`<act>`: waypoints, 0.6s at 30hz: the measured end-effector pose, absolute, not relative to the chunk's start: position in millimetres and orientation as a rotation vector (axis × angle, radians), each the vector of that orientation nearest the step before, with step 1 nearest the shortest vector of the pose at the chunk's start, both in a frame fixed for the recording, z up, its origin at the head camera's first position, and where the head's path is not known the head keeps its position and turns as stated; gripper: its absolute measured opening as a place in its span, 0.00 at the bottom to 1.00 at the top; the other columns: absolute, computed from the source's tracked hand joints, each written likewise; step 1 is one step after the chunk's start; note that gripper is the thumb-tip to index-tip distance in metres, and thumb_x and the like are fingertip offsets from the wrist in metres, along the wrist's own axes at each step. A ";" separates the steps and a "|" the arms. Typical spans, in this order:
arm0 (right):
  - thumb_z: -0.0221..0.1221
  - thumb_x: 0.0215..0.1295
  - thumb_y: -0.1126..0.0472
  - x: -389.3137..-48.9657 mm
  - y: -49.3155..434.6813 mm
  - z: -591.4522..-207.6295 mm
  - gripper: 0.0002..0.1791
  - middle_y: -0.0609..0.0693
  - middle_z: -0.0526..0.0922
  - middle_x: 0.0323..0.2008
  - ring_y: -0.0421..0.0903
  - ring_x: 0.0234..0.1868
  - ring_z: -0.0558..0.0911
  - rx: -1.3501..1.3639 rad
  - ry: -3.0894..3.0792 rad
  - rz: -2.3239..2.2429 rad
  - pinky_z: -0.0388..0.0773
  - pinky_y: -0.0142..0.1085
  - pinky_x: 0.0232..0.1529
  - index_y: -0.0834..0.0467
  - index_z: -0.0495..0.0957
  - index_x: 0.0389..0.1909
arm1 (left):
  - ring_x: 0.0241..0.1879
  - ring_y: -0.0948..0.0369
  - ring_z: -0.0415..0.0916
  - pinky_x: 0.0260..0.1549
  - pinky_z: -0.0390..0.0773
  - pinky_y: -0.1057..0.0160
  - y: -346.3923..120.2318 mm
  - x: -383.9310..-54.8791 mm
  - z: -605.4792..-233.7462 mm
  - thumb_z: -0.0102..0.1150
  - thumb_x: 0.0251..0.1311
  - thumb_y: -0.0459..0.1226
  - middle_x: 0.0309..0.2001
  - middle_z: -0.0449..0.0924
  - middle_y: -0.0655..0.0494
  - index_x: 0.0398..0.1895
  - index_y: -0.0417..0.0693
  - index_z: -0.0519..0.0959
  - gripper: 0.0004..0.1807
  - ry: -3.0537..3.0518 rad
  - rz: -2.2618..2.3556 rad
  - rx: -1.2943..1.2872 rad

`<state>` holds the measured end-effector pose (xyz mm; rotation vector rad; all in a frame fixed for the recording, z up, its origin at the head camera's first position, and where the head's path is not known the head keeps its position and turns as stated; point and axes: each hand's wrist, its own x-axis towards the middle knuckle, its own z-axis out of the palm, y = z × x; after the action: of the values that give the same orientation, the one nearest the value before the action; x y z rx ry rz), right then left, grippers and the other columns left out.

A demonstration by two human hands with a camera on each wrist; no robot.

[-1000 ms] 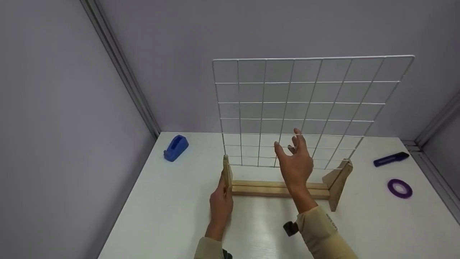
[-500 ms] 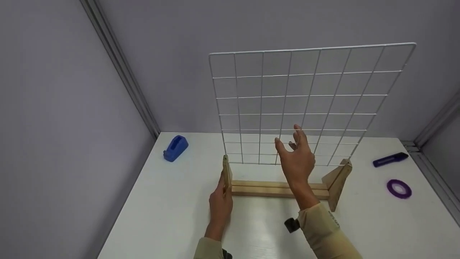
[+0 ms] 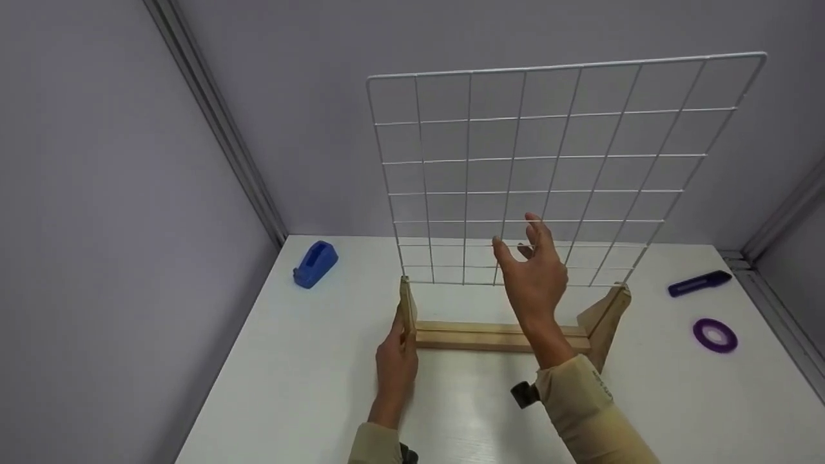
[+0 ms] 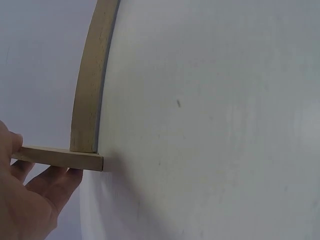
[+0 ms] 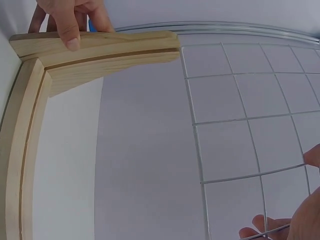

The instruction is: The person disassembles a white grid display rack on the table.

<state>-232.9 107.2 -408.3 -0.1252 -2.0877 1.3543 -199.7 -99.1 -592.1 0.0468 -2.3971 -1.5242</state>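
White wire grid panel (image 3: 548,174), square mesh, thin metal: held upright in the centre of the head view, its lower edge clear of the stand and level with the tops of the end pieces, lifted out of the slot

Pale wooden stand (image 3: 496,336), grooved base bar with two angled end pieces: on the white table (image 3: 309,380), lower centre of the frame; groove empty as far as the right wrist view shows

Right hand (image 3: 533,278): centre of the frame, raised; fingertips (image 5: 257,231) pinch a lower wire of the grid, thumb set apart from the fingers

Left hand (image 3: 396,364): lower centre-left; thumb and curled fingers (image 4: 55,182) clasp the stand's left end piece, steadying it

Progress, as judged: panel separated from the stand; setting it down is left

Against the earlier frames: the panel stands higher, its top edge nearer the upper border, and the right hand has risen with it; the left hand and stand are unmoved

Also present: blue tape dispenser (image 3: 315,263), left of centre; dark purple flat tool (image 3: 700,283) and purple tape ring (image 3: 715,335), right edge
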 end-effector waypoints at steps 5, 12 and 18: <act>0.70 0.63 0.50 -235.8 108.8 -400.9 0.34 0.58 0.79 0.65 0.57 0.54 0.87 -0.121 -2.077 1.349 0.86 0.54 0.44 0.50 0.72 0.69 | 0.61 0.46 0.79 0.54 0.84 0.50 -100.5 -202.6 -591.5 0.53 0.74 0.32 0.66 0.76 0.37 0.76 0.45 0.64 0.29 -2.399 -1.525 0.042; 0.69 0.64 0.50 -237.6 114.4 -395.6 0.33 0.58 0.79 0.65 0.57 0.54 0.87 -0.116 -2.068 1.349 0.85 0.55 0.47 0.49 0.73 0.69 | 0.62 0.47 0.78 0.54 0.84 0.50 -102.2 -203.2 -592.3 0.53 0.74 0.31 0.68 0.73 0.39 0.78 0.46 0.62 0.30 -2.372 -1.511 -0.011; 0.68 0.65 0.51 -239.6 118.1 -392.5 0.32 0.58 0.79 0.65 0.58 0.54 0.87 -0.129 -2.096 1.317 0.85 0.56 0.47 0.50 0.73 0.69 | 0.62 0.48 0.78 0.55 0.83 0.50 -104.6 -204.0 -593.7 0.53 0.74 0.33 0.68 0.74 0.40 0.78 0.48 0.62 0.30 -2.385 -1.495 0.037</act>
<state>-239.6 118.1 -392.5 -0.1293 -2.0955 1.3166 -204.0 -104.6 -593.7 0.0370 -2.3849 -1.4951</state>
